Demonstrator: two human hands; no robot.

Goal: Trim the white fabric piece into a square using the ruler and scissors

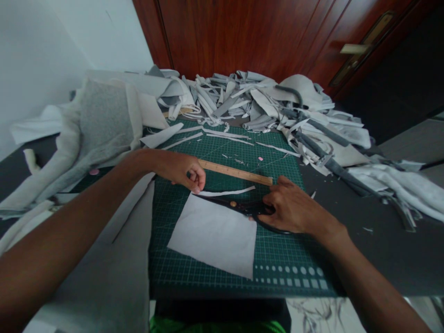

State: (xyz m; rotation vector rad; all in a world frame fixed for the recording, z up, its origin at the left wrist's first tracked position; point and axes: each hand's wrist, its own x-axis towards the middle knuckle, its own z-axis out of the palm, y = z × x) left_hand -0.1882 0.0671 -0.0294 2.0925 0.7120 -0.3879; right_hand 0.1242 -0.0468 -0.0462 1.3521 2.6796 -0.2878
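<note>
My right hand (pixel 289 206) is closed around the handles of black scissors (pixel 239 204). Their blades point left along the upper edge of a white fabric square (pixel 215 233) and look nearly closed. A thin white fabric strip (pixel 229 192) lies just above the blades. My left hand (pixel 189 173) pinches the strip's left end near the scissor tips, finger and thumb together. Beyond both hands, a wooden ruler (pixel 236 172) rests on the green cutting mat (pixel 284 252), its left end hidden behind my left hand.
Fabric scraps (pixel 225 95) are heaped along the back of the dark table (pixel 357 240). A grey fuzzy fabric piece (pixel 104 111) sits at the left, with a large flat sheet (pixel 114 273) below my left arm. A pink chalk piece (pixel 260 158) lies on the mat. Behind stands a wooden door (pixel 236 37).
</note>
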